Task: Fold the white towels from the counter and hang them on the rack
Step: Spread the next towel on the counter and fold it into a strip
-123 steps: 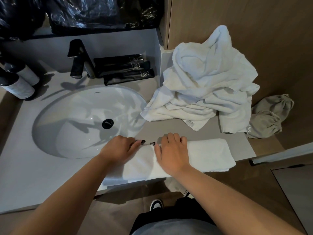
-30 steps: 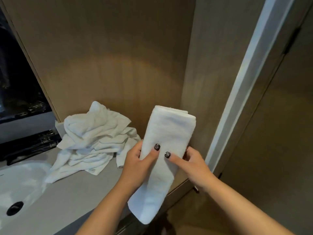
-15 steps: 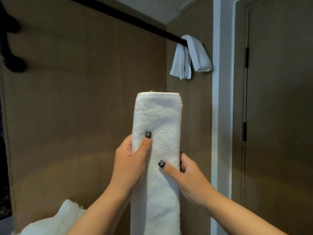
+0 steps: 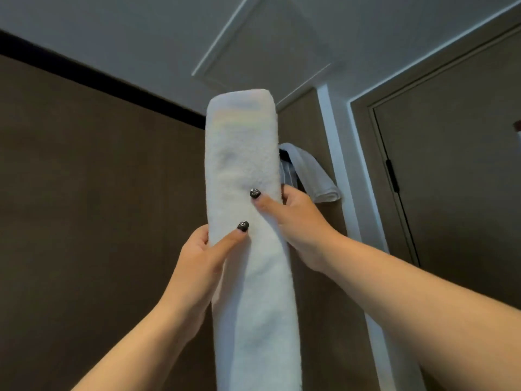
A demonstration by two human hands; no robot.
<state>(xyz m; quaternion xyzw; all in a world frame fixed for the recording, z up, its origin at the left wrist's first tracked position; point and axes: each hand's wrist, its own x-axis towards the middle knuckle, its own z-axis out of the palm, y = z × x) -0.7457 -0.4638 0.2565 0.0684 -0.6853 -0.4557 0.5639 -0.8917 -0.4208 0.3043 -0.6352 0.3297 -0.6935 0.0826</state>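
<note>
A long folded white towel (image 4: 245, 170) stands upright in the middle of the view, held up high in front of the wall. My left hand (image 4: 203, 258) grips its left edge, thumb across the front. My right hand (image 4: 296, 218) grips the right edge a little higher, thumb also on the front. Behind the towel's right side another white towel (image 4: 318, 179) hangs over the dark rack (image 4: 284, 156), of which only a short piece shows. The counter and the pile of towels are out of view.
A brown panelled wall (image 4: 93, 193) fills the left, with a black strip (image 4: 98, 80) along its top. A white door frame (image 4: 335, 153) and a dark door (image 4: 456, 176) stand at the right. The ceiling (image 4: 197, 32) is overhead.
The towel went from flat on the counter to lifted upright in both hands. Over the last second it rose higher and the view tilted up toward the rack and ceiling.
</note>
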